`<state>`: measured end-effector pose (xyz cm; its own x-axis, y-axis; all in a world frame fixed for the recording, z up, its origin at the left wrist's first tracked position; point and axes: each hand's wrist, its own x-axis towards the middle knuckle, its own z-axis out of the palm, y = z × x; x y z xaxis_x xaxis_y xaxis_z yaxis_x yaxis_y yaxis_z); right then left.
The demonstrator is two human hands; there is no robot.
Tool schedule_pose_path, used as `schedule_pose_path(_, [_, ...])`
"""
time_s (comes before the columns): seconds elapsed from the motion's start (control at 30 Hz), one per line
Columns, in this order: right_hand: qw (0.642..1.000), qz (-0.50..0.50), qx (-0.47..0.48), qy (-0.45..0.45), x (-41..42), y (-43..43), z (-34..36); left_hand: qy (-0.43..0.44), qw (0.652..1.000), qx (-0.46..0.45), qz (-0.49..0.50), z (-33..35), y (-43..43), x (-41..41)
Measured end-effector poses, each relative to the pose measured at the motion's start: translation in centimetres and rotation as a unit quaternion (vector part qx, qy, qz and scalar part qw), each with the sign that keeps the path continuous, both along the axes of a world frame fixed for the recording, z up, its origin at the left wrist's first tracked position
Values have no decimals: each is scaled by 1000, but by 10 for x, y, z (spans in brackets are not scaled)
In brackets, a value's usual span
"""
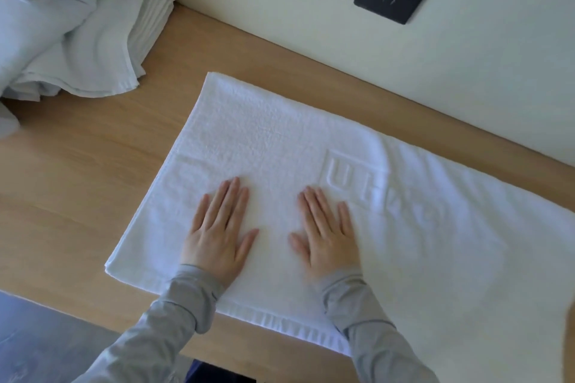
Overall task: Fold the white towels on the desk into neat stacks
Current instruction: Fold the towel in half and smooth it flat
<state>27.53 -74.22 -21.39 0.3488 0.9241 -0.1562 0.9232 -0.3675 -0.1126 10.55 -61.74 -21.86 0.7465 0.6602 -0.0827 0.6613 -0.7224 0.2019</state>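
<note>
Smoothing step, by the look of it: best to press from the middle outward so creases run off the edges before the next fold. The left hand [217, 233] and right hand [328, 233] lie flat, fingers straight, gripping nothing. The white towel [264, 134] lies spread on the tabletop [77, 171] directly under both palms, reaching away rightward, where blur may hide a fold.

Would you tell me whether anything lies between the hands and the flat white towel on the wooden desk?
Nothing visible: the left hand and right hand lie flat, directly on the white terry towel.
</note>
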Motion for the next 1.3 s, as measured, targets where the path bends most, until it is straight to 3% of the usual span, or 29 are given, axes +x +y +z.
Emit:
schedule_pose_path(0.17, [985,-163,-39,-33,80,-66,9,8,1000,-10,5,1,-2,3])
schedule_pose_path(0.33, [976,-212,-41,-8,82,-69,11,14,999,-22,22,10,-7,7])
schedule_pose_path(0.4, [979,-200,-21,23,71,-64,14,-5,999,-37,24,17,-14,18])
schedule_pose_path(0.5, [993,-104,-9,62,51,-56,19,-36,998,-49,-30,27,-34,58])
schedule_pose_path(0.6, [998,-30,-25,52,50,-48,22,-49,994,-59,-73,32,-56,107])
schedule_pose_path(0.87, [997,-66,-17,22,148,-55,15,-14,998,-31,-50,4,-68,178])
schedule_pose_path(1.03, [999,31,-36,9,190,-72,7,-2,999,1,-42,0,-67,177])
schedule_pose_path(1.2, [990,-130,-44,-26,300,-132,8,18,999,24,-32,-1,-67,178])
schedule_pose_path(1.3, [986,-149,-66,-46,324,-140,6,23,999,30,-24,-1,-68,180])
